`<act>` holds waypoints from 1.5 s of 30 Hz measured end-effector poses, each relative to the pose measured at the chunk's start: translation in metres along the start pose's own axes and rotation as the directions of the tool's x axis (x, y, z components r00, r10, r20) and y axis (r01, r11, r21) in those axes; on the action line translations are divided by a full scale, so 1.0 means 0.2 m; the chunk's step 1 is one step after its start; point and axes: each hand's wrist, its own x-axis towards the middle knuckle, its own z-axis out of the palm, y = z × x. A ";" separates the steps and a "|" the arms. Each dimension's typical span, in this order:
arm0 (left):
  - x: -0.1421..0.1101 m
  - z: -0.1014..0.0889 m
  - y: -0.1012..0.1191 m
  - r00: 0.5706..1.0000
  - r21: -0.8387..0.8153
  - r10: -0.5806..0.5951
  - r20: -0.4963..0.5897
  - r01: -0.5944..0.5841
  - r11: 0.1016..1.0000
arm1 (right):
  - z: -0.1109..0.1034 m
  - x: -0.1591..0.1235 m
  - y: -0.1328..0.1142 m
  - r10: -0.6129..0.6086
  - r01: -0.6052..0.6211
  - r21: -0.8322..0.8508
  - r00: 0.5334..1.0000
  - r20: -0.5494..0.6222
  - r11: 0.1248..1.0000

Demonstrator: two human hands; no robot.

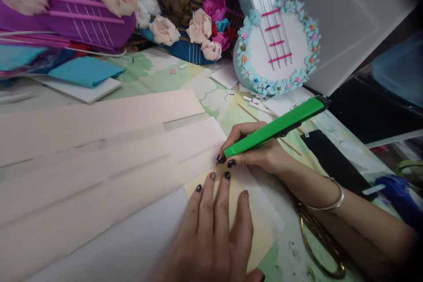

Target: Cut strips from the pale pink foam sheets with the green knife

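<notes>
My right hand (254,150) grips a green utility knife (274,128) low near its front end, the black-ended back pointing up to the right. Its tip meets the pale pink sheet (132,172) close to the corner of a yellow piece of card (259,220). Fingers spread, my left hand (211,229) lies flat on that yellow card, just below the knife tip. Long fold lines and slits run along the pink sheet. White paper (122,238) shows underneath it.
Behind stand a light-blue paper banjo (274,44) and a purple instrument (92,4) with paper flowers (200,26). Gold-handled scissors (320,242) lie under my right forearm, near a black strip (337,163) and thin sticks (291,145). Folded blue paper (86,70) rests at left.
</notes>
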 end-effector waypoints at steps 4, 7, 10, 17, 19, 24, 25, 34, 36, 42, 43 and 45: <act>0.00 0.00 0.00 1.000 0.003 0.008 -0.002 -0.008 1.000 | 0.00 0.00 -0.01 -0.015 0.015 -0.019 1.000 0.002 1.000; 0.00 0.00 0.00 1.000 0.008 0.009 0.004 -0.009 1.000 | 0.00 0.00 -0.01 -0.033 0.035 -0.050 0.999 0.027 0.998; 0.00 0.00 0.00 1.000 0.001 0.006 0.013 -0.006 1.000 | 0.00 0.00 0.00 -0.047 0.048 -0.050 0.999 0.026 0.998; 0.00 0.00 0.00 1.000 -0.003 0.012 0.002 -0.012 1.000 | -0.01 0.01 0.01 -0.049 0.049 -0.023 0.999 -0.014 0.999; -0.01 0.00 0.00 1.000 -0.002 0.010 0.001 -0.010 1.000 | -0.01 0.01 0.01 -0.053 0.053 -0.019 0.999 -0.008 0.998; 0.00 0.00 0.00 1.000 0.018 0.015 0.004 -0.015 1.000 | -0.01 0.00 0.00 -0.035 0.035 -0.019 0.999 0.002 0.999; 0.00 0.00 0.00 1.000 0.020 0.017 0.004 -0.018 1.000 | -0.01 0.00 0.00 -0.039 0.039 -0.026 0.999 0.000 0.999; 0.00 -0.01 0.00 1.000 -0.003 0.005 -0.005 -0.005 1.000 | -0.01 0.00 0.00 -0.013 0.013 -0.025 1.000 -0.012 1.000; 0.00 -0.01 0.00 1.000 -0.004 0.008 -0.005 -0.008 1.000 | -0.01 0.00 0.01 -0.031 0.031 -0.020 0.999 -0.022 0.999; 0.00 0.00 0.00 1.000 0.000 0.017 -0.005 -0.017 1.000 | -0.01 0.01 0.03 -0.068 0.067 -0.021 0.998 -0.019 0.998; 0.00 0.00 0.00 1.000 0.001 0.018 -0.004 -0.018 1.000 | -0.01 0.01 0.03 -0.069 0.069 -0.021 0.997 -0.017 0.997; 0.00 0.00 0.00 1.000 0.002 0.018 -0.004 -0.018 1.000 | -0.01 0.00 0.02 -0.068 0.068 -0.034 0.998 -0.005 0.997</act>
